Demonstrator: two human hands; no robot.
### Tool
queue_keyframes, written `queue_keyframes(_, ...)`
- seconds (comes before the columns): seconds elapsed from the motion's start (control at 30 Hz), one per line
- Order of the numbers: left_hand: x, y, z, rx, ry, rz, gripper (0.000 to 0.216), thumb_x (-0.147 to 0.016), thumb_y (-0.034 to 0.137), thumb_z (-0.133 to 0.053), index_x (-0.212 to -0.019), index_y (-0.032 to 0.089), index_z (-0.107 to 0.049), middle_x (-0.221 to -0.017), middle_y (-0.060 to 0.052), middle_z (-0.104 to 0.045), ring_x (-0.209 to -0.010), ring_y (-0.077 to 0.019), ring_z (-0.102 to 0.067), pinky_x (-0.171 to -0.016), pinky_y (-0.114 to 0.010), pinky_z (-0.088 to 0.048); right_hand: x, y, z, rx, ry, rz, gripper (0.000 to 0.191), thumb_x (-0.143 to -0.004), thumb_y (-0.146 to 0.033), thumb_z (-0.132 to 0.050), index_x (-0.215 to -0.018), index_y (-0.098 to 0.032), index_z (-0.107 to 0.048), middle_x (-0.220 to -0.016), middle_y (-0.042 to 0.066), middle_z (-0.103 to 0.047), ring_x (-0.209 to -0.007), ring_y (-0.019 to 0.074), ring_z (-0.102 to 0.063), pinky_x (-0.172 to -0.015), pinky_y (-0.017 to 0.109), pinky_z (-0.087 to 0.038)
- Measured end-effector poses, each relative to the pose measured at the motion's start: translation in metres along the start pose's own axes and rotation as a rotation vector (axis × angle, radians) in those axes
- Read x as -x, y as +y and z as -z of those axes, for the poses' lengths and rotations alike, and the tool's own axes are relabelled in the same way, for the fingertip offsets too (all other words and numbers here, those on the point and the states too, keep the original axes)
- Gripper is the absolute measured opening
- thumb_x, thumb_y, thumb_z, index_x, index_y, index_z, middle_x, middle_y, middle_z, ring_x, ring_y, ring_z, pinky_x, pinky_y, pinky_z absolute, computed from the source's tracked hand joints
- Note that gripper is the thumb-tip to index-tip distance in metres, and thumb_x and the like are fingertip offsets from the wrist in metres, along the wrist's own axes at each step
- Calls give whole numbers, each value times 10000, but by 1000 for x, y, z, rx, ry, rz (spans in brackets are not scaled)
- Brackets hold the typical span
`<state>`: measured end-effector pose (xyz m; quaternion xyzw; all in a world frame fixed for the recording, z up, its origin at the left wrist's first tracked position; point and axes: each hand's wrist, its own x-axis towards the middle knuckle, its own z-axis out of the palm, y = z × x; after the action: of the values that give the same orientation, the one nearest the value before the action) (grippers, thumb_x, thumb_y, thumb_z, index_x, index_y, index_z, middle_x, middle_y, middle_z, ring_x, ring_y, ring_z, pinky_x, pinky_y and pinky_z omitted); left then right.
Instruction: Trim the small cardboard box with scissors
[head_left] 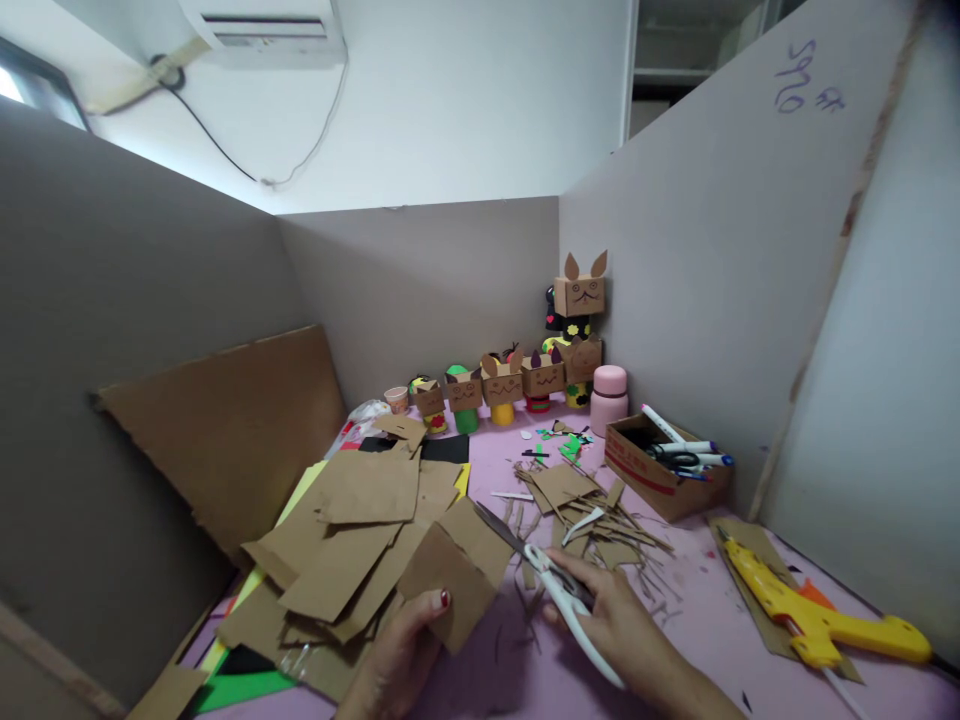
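Note:
My left hand (409, 640) grips a folded piece of brown cardboard (454, 580), thumb on top and the other fingers hidden behind it. In my right hand (611, 610) is a pair of scissors (551, 575) with white and grey handles. Their blades point up and left and lie at the right edge of the cardboard; whether they touch it I cannot tell. Under and left of my left hand spreads a heap of cut cardboard sheets (367, 487). Thin cardboard scraps and strips (615, 525) lie beyond the scissors.
Cardboard-box animal figures (501, 383) line the back, beside a pink bottle (609, 400). At right stand a box of markers (652, 475) and a yellow glue gun (795, 610). A large cardboard sheet (240, 430) leans on the left partition. Grey partitions (420, 270) enclose the purple tabletop (495, 455).

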<state>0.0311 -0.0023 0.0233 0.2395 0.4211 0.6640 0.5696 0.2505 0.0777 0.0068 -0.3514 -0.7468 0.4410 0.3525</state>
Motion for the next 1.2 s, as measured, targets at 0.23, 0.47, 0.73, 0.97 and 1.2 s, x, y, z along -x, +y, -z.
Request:
queue_keyframes(0.23,2,-1,-3,15,-3,24,674,-491,251,-829,-1123,117,-637,-797,-79,-781,-841,-308,-704,-785,-369,-519,-1,0,3,12,-19,3,349,-661,-209,-637,-1000,-189,-722,-802,18,-705,-732,234,-602,-668,268,-449)
queue_keyframes(0.47,2,-1,-3,50,21,21,701,-450,256,-857,-1107,142,-640,-773,-44,-782,-818,-273,-710,-745,-320,-526,0,-2,1,15,8,9,347,-659,-179,-624,-989,-194,-731,-805,20,-716,-730,235,-619,-664,262,-454)
queue_keyframes(0.73,-1,-3,-1,61,19,32,631,-446,266,-861,-1030,121,-671,-758,-44,-782,-761,-249,-715,-721,-307,-534,1,3,0,9,1,5,351,-678,-205,-628,-1015,-181,-726,-802,32,-727,-753,251,-648,-679,273,-472)
queue_keyframes(0.97,0,-3,-2,46,-2,44,547,-459,256,-860,-969,135,-702,-780,-45,-783,-845,-274,-708,-785,-332,-523,1,2,-2,-1,-3,25,400,-697,-198,-634,-1094,-201,-679,-933,35,-729,-868,248,-655,-790,286,-474)
queue_keyframes(1.2,2,-5,-3,26,-43,75,423,-448,302,-867,-807,124,-733,-771,-73,-781,-923,-310,-684,-876,-380,-488,-2,4,1,16,4,29,400,-681,-175,-626,-1074,-176,-699,-882,41,-732,-812,255,-654,-739,283,-477)
